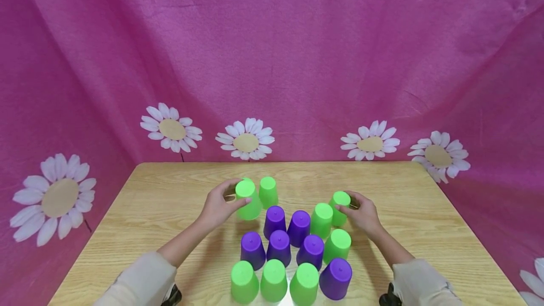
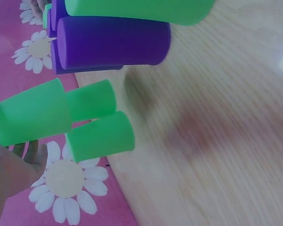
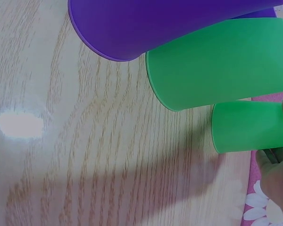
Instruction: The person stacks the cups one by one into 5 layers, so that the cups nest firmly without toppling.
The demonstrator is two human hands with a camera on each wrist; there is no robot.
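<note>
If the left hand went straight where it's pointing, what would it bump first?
Probably the upside-down green plastic cup just beyond the held green plastic cup in the left hand, though depth is unclear.

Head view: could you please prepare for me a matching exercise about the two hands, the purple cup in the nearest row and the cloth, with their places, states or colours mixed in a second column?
1. Left hand
2. Right hand
3. Nearest purple cup
4. Cloth

A. Pink, with white flowers
B. Holds a green cup; its green neighbour is just left
C. At the right end of its row
D. Holds a green cup; its green neighbour is just right

Pairs: 1-D, 2-B, 3-C, 4-A
</note>
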